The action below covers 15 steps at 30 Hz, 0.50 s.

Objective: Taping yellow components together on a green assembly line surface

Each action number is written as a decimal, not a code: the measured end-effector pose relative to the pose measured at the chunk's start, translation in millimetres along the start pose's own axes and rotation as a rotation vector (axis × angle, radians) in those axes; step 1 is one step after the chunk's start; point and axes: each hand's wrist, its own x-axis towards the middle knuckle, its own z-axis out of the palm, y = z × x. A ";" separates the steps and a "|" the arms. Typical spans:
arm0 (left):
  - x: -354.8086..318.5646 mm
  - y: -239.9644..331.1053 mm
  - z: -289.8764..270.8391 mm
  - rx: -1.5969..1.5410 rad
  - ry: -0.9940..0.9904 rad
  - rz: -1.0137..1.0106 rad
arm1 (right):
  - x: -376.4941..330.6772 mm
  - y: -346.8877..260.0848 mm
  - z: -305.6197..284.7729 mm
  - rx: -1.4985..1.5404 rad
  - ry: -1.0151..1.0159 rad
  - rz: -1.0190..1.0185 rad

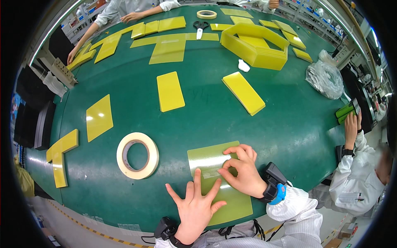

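Right in front of me, two translucent yellow-green sheets (233, 206) lie edge to edge on the green table. A short strip of clear tape (211, 173) lies across the place where they meet. My left hand (195, 208) is spread, its longest reaching finger touching the sheet close to the tape's left end. At the tape's right end, my right hand (245, 172) has thumb and forefinger brought together in a pinch; whatever is between the fingertips is too small to make out. To the left, a large roll of cream tape (154, 155) lies flat.
Yellow sheets (170, 91) and a yellow stack (244, 93) lie beyond my hands. Farther off are scissors (200, 31), a smaller tape roll (206, 15) and a folded yellow frame (264, 56). Co-workers' hands (351, 126) are at the right and far edges.
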 end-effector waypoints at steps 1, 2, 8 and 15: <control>0.4 0.3 -0.7 -0.011 -0.003 -0.002 | -0.1 -0.6 0.0 -0.001 0.000 0.001; 0.9 0.5 -0.8 -0.012 -0.003 -0.001 | 0.0 -1.5 -0.3 -0.055 0.011 -0.022; 1.3 1.0 1.9 0.045 0.002 -0.008 | 4.2 -8.5 -2.6 -0.334 0.059 -0.122; 1.9 2.0 2.7 0.075 0.042 -0.021 | 4.9 -12.4 -9.5 -0.494 0.092 -0.153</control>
